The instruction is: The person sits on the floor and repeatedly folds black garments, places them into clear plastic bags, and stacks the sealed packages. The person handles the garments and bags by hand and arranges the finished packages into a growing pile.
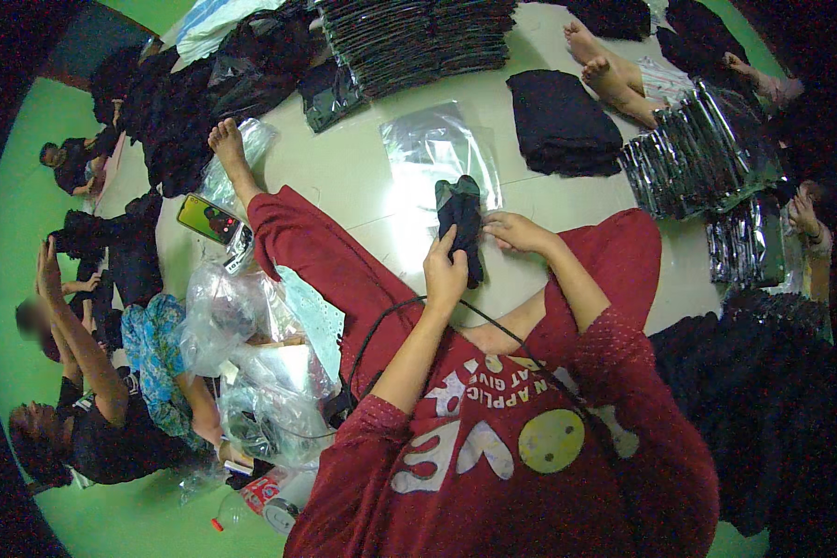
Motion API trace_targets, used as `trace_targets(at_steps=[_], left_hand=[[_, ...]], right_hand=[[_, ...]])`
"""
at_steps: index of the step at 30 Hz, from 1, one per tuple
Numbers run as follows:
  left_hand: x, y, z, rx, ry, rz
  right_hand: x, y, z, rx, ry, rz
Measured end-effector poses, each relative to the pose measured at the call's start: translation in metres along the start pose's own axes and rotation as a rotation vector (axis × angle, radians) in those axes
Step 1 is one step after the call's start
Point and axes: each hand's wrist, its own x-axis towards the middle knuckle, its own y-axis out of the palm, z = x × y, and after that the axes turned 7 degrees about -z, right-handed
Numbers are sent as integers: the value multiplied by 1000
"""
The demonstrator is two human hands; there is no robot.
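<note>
On the floor between my legs lies a slim, doubled black fabric piece, which looks like a pair of socks (469,206) with greyish ends. Its far end overlaps a clear plastic bag (428,149) spread flat on the tiles. My left hand (446,270) grips the socks at their near left side, index finger stretched along the fabric and thumb on top. Just off the right edge of the socks is my right hand (519,232), its fingers loosely bent and slightly apart. Whether its fingertips touch the fabric is hard to see.
A folded black cloth stack (563,121) lies ahead right. Tall piles of packed black goods (418,46) stand ahead, with more wrapped packs (688,149) at right. Left are crumpled plastic bags (251,307) and a phone (207,218). A cable (381,316) crosses my lap. Other people sit around.
</note>
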Motion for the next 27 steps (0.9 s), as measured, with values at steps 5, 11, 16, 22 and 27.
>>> trace_targets(at_steps=[5, 11, 16, 22, 27], left_hand=[[-1, 1, 5, -40, -51, -15], [21, 5, 13, -146, -197, 61], [60, 15, 5, -257, -312, -29], [58, 16, 5, -18, -43, -114], [56, 16, 19, -91, -192, -93]], right_hand=[[-2, 13, -11, -158, -248, -77], [-8, 17, -6, -159, -307, -148], [-8, 12, -2, -145, -398, -237], [-7, 7, -6, -153, -347, -243], [1, -12, -14, -214, -292, -382]])
